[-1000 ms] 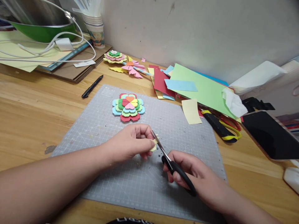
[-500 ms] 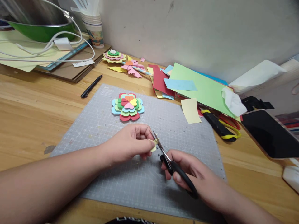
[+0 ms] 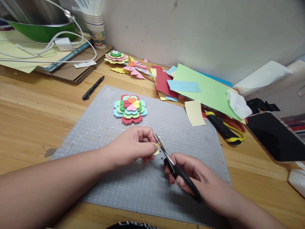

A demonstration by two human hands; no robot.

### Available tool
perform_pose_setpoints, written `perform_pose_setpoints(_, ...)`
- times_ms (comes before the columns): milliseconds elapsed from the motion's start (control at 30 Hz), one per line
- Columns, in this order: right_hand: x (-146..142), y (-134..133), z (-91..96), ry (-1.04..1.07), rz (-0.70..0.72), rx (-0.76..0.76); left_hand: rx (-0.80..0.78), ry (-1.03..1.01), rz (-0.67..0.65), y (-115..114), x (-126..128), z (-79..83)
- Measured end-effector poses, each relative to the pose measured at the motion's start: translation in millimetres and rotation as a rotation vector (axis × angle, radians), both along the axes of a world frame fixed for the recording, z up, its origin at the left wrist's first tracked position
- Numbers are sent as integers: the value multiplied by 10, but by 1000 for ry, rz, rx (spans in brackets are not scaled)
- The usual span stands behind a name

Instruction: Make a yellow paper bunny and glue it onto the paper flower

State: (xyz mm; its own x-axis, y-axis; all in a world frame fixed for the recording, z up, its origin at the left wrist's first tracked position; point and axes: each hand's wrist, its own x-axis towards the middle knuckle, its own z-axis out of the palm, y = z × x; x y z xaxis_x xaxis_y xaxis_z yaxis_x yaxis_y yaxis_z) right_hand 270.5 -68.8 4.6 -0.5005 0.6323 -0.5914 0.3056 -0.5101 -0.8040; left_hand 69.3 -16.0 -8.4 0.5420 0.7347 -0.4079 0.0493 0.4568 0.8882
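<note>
My left hand point(image 3: 133, 145) pinches a small pale yellow paper piece point(image 3: 156, 148) just above the grey cutting mat point(image 3: 100, 127). My right hand point(image 3: 197, 181) grips black-handled scissors point(image 3: 177, 170), and their blades cross the yellow piece. A layered paper flower point(image 3: 130, 108) in red, blue, green and pink lies on the mat behind my hands.
Coloured paper sheets point(image 3: 202, 87) lie stacked at the back right, with a yellow slip point(image 3: 194, 113), a black-and-yellow tool point(image 3: 222, 128) and a dark tablet point(image 3: 274, 136). A pen point(image 3: 92, 88), two more paper flowers point(image 3: 126, 62), cups point(image 3: 96, 30), cables and a green bowl point(image 3: 38, 28) stand at the back left.
My right hand and the scissors have shifted very slightly; otherwise both hands hold the same pose over the mat.
</note>
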Motion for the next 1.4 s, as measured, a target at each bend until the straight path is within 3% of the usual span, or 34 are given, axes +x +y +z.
perform_pose_setpoints(933,10,16,-10,-63,-51,9,-1,7,1,0,-33,-15)
perform_pose_setpoints(1067,148,108,-73,-236,-170,227,-50,-16,-21,-16,-34,-39)
perform_pose_setpoints(1133,269,178,-130,-492,-220,455,-66,-39,-28,-25,-33,-53)
perform_pose_setpoints(1233,433,277,-203,-890,-186,719,-29,-77,-18,-30,-32,-63)
perform_pose_setpoints(1400,532,344,-245,-1046,-232,775,30,-68,-16,-16,-28,-45)
